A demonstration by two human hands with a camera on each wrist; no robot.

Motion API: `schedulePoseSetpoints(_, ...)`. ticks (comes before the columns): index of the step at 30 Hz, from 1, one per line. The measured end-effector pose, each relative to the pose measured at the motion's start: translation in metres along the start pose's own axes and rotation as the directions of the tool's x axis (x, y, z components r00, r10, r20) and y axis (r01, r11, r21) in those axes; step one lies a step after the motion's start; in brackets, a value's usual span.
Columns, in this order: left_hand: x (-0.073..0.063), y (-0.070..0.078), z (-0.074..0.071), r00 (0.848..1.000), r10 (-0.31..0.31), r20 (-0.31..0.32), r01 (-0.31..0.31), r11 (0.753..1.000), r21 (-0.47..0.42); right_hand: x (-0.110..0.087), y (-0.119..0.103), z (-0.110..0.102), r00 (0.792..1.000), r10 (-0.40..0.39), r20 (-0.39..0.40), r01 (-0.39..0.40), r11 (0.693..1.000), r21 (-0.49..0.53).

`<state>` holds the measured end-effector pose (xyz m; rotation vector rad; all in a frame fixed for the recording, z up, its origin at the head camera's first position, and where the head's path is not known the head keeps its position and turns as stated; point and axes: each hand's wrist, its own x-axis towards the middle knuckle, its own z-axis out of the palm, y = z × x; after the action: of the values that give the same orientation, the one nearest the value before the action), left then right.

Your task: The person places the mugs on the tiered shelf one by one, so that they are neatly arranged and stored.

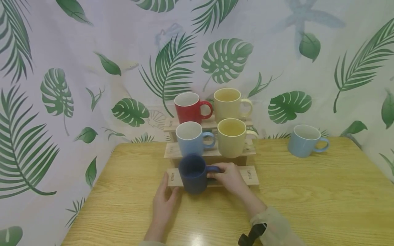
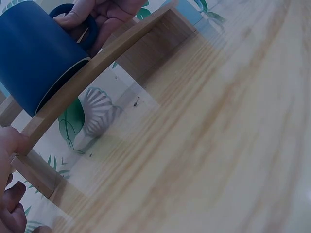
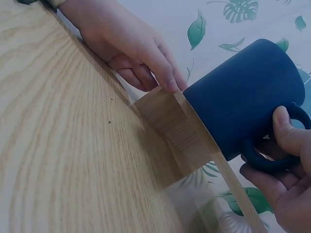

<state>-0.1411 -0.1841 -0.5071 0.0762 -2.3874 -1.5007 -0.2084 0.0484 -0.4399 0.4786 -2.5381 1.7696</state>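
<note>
Right hand (image 1: 231,177) on navy mug (image 1: 194,179) — red mug (image 1: 187,114) in head view only

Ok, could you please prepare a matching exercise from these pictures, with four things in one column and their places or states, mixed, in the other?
Column one
1. Dark blue mug
2. Left hand
3. Red mug
4. Rear pale yellow mug

Column two (sides as in the head view)
A. Touching the left end of the bottom tier
B. On the top tier, left side
C. On the top tier, right side
D. Handle held by the right hand

Right pairs: 1-D, 2-A, 3-B, 4-C
</note>
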Motion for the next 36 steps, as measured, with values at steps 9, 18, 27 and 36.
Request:
schedulePoseSetpoints(9, 0.0, 0.0, 0.001, 0.999, -0.032, 0.0, 0.032, 0.999, 0.002, 0.006, 0.0, -0.002, 1.0, -0.024, 0.013, 0.025, 0.998, -0.065)
schedulePoseSetpoints(18, 0.0, -0.001, 0.001, 0.999, -0.039, 0.002, 0.039, 0.999, 0.019, 0.009, 0.0, -0.002, 0.999, -0.016, 0.032, 0.017, 0.998, -0.058)
schedulePoseSetpoints(27, 0.0, -0.001, 0.0, 0.999, -0.051, 0.01, 0.051, 0.999, 0.006, 0.01, 0.002, -0.003, 0.998, 0.013, 0.06, -0.011, 1.0, -0.03)
schedulePoseSetpoints(36, 0.001, 0.0, 0.001, 0.999, -0.037, -0.006, 0.037, 0.999, 0.029, 0.008, 0.002, -0.012, 0.975, -0.128, 0.18, 0.106, 0.986, 0.127)
